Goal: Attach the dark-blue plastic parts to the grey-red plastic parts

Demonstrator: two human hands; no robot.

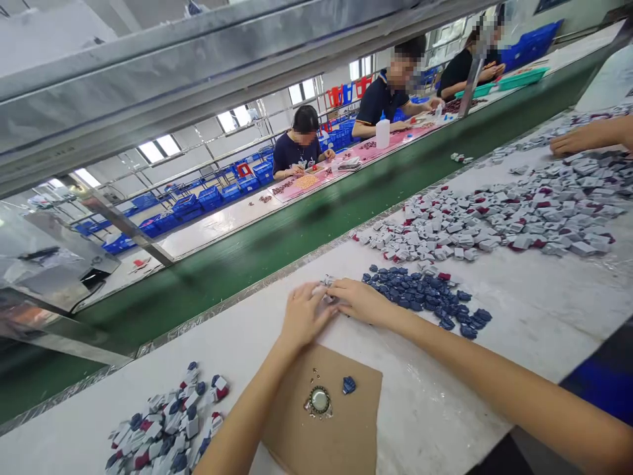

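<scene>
A: What's in the fingers?

B: Some small pale piece point(325, 282), as far as I can see. It's right where the fingertips meet, past the far edge of the cardboard point(346, 439). Pretty blurry, so I can't tell if it's gripped or just lying there.

A: And the hands themselves?

B: Left hand point(302, 313) and right hand point(363, 302) are bunched together, fingers bent inward. How tight either one is, I honestly can't tell.

A: What's closest?

B: A heap of dark blue pieces point(415, 290), just beside the right hand. On the cardboard there's a round cap point(319, 400) with a crimped rim, shiny spots around it, plus a lone blue piece point(349, 384).

A: Further out?

B: Left of the left arm is a mixed pile point(161, 429) of pale, maroon and blue bits. Beyond the blue heap sits a way bigger grey-white and maroon pile point(475, 227), with a co-worker's hand point(586, 137) by its far end. All that's on a white table point(435, 376). Then there's a green strip point(277, 244), and people seated across it near a white bottle point(382, 134).
</scene>
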